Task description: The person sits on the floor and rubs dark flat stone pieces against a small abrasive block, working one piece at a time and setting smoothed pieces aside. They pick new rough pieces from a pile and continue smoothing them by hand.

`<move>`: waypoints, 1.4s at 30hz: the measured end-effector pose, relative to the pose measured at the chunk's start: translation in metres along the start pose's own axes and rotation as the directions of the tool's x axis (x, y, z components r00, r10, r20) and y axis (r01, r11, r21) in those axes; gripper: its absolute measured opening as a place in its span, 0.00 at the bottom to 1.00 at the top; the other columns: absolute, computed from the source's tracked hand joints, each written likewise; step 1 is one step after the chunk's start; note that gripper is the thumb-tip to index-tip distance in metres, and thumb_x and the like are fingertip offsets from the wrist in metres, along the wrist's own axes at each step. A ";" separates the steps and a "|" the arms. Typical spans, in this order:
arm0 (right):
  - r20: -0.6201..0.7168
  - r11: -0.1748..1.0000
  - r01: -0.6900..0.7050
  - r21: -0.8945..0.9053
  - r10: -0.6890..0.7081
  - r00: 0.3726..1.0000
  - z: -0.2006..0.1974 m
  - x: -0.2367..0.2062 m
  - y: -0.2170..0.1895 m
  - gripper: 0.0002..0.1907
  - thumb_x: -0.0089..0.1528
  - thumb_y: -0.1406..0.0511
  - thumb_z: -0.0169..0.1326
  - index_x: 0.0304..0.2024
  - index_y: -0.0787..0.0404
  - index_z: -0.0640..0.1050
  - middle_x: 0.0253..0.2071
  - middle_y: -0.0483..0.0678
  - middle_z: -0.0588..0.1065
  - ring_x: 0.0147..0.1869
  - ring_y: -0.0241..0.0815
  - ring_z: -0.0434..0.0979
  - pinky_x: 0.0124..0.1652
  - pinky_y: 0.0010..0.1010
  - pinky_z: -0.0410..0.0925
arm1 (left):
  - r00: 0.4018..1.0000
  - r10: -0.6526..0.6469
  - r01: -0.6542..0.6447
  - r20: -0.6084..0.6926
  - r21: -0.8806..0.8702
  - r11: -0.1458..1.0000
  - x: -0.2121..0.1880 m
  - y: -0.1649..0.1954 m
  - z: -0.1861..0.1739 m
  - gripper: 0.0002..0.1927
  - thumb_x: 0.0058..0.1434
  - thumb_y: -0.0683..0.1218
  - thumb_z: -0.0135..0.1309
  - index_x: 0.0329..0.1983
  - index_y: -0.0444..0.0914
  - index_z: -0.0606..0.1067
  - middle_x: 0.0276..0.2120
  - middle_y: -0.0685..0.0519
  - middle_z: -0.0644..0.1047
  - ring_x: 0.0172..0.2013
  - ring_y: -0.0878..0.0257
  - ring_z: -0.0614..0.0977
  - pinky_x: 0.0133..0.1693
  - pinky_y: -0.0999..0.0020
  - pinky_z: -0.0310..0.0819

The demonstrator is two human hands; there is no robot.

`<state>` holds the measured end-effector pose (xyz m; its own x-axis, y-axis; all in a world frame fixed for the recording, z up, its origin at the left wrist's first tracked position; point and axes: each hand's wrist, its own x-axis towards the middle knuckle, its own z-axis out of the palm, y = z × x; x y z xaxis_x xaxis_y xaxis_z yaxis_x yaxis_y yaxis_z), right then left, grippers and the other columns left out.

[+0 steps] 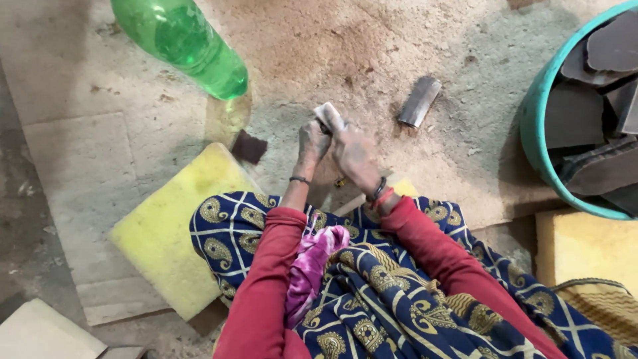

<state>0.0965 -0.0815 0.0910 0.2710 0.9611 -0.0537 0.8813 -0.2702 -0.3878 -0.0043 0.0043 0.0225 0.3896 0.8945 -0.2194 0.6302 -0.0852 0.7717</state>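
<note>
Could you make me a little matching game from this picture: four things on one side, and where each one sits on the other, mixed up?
Things:
1. green plastic bottle
2. teal tub
3. yellow foam pad
4. small pale piece

Places:
A. under the person's left knee
B. held between both hands
C. lying on the dusty floor at the top left
D. at the right edge, filled with dark flat pieces

Pairs: 1-C, 2-D, 3-A, 4-B

The left hand and right hand meet around the piece.
</note>
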 end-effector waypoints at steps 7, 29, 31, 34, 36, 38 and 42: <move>-0.001 0.980 0.024 0.199 -0.024 1.000 -0.002 0.028 0.022 0.27 0.66 0.66 0.49 0.69 0.50 0.70 0.35 0.57 0.80 0.34 0.54 0.80 0.35 0.45 0.72 | 0.938 0.276 -0.309 -0.208 -0.149 0.939 -0.002 0.000 0.000 0.15 0.60 0.40 0.53 0.50 0.40 0.81 0.44 0.40 0.82 0.47 0.44 0.84 0.46 0.57 0.79; 0.088 0.803 -0.213 0.557 0.199 0.976 -0.027 0.040 0.010 0.11 0.67 0.62 0.53 0.42 0.63 0.81 0.18 0.48 0.76 0.18 0.38 0.78 0.22 0.31 0.69 | 0.922 0.365 -0.382 -0.128 -0.146 0.913 -0.002 -0.005 -0.011 0.07 0.55 0.39 0.59 0.38 0.38 0.80 0.35 0.41 0.81 0.38 0.43 0.84 0.37 0.58 0.77; 0.098 0.797 -0.206 0.567 0.183 0.978 -0.030 0.037 0.009 0.10 0.67 0.63 0.53 0.44 0.63 0.80 0.18 0.48 0.76 0.18 0.38 0.77 0.22 0.32 0.69 | 0.929 0.349 -0.366 -0.121 -0.161 0.917 -0.005 -0.005 -0.014 0.07 0.56 0.39 0.59 0.39 0.37 0.79 0.36 0.41 0.81 0.39 0.44 0.84 0.37 0.58 0.77; 0.130 0.738 -0.248 0.627 0.215 0.968 -0.032 0.023 0.013 0.10 0.68 0.63 0.52 0.45 0.64 0.79 0.19 0.49 0.76 0.18 0.38 0.77 0.21 0.32 0.70 | 0.936 0.326 -0.346 -0.133 -0.164 0.924 -0.003 -0.003 -0.016 0.09 0.57 0.38 0.58 0.41 0.37 0.80 0.36 0.40 0.81 0.40 0.43 0.84 0.38 0.58 0.76; 0.198 0.658 -0.328 0.678 0.266 0.943 -0.029 0.018 0.015 0.10 0.69 0.64 0.52 0.45 0.64 0.78 0.20 0.50 0.76 0.19 0.39 0.77 0.21 0.33 0.70 | 0.959 0.261 -0.280 -0.110 -0.231 0.932 -0.002 -0.002 -0.016 0.09 0.61 0.37 0.53 0.42 0.37 0.80 0.38 0.41 0.81 0.42 0.46 0.85 0.39 0.60 0.77; 0.147 0.701 -0.307 0.643 0.280 0.949 -0.025 0.018 0.015 0.10 0.68 0.65 0.52 0.47 0.62 0.79 0.20 0.50 0.76 0.19 0.38 0.77 0.21 0.32 0.70 | 0.944 0.310 -0.328 -0.110 -0.224 0.918 -0.001 -0.001 -0.015 0.08 0.59 0.39 0.57 0.42 0.37 0.80 0.37 0.41 0.81 0.41 0.45 0.85 0.38 0.59 0.76; 0.019 0.850 -0.123 0.511 0.132 0.991 -0.024 0.031 0.012 0.11 0.68 0.68 0.49 0.50 0.59 0.80 0.20 0.48 0.77 0.19 0.37 0.78 0.24 0.32 0.70 | 0.946 0.292 -0.315 -0.139 -0.190 0.930 0.001 0.000 -0.014 0.09 0.54 0.40 0.59 0.39 0.38 0.80 0.36 0.43 0.82 0.37 0.46 0.85 0.37 0.60 0.76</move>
<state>0.1245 -0.0565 0.1072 0.3776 0.9179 -0.1223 0.5180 -0.3188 -0.7938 -0.0135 0.0112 0.0308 0.4594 0.8825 0.1003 0.3360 -0.2772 0.9002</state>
